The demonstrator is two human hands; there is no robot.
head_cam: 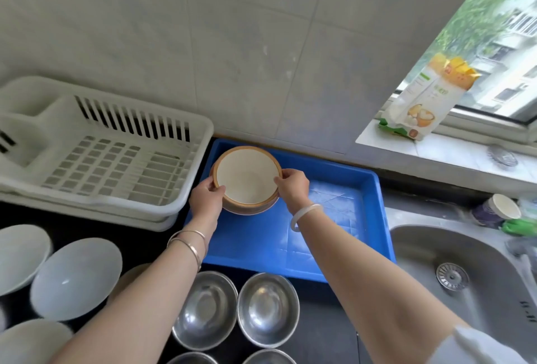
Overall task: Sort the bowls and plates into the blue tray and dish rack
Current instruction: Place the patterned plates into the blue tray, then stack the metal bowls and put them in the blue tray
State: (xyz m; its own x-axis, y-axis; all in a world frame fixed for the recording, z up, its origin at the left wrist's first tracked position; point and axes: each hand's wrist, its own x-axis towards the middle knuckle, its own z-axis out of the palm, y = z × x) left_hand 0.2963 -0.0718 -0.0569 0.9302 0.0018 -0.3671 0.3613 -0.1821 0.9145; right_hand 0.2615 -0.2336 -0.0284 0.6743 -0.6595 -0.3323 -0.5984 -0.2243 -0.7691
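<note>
A cream bowl with a brown rim [247,179] sits at the far left corner of the blue tray [348,218]. My left hand [207,199] grips its left rim and my right hand [292,186] grips its right rim. Whether the bowl rests on the tray floor or hangs just above it, I cannot tell. The white dish rack [96,154] stands empty to the left of the tray. White bowls [76,278] lie on the dark counter at the lower left. Steel bowls [268,308] stand in front of the tray, between my forearms.
A steel sink [465,276] lies right of the tray. A paper cup [498,209] and green item stand by its far edge. A food packet [421,102] leans on the window sill. Tiled wall behind.
</note>
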